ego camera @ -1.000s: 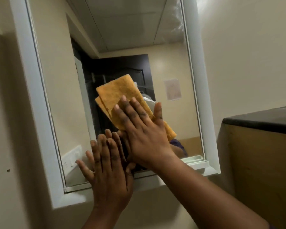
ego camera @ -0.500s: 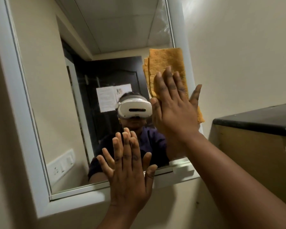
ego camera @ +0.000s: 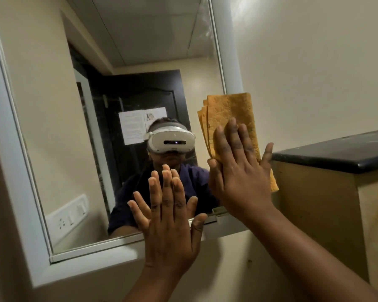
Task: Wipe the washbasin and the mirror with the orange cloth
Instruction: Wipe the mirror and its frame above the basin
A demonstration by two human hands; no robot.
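Note:
The mirror (ego camera: 79,138) in its white frame (ego camera: 13,153) fills the left and middle of the head view. My right hand (ego camera: 238,168) presses the folded orange cloth (ego camera: 229,112) flat against the mirror's right edge, over the frame, with straight fingers. My left hand (ego camera: 170,216) lies flat with spread fingers on the lower part of the glass, just above the bottom frame. The washbasin is out of view.
A cabinet with a black top (ego camera: 336,153) and tan side stands close on the right, next to the cloth. Beige wall (ego camera: 314,62) surrounds the mirror. The glass reflects a person in a white headset, a dark door and a switch plate.
My right hand has slid the cloth from the mirror's middle up to the right edge, then down along that edge. The left hand stays flat on the lower glass, fingers more spread.

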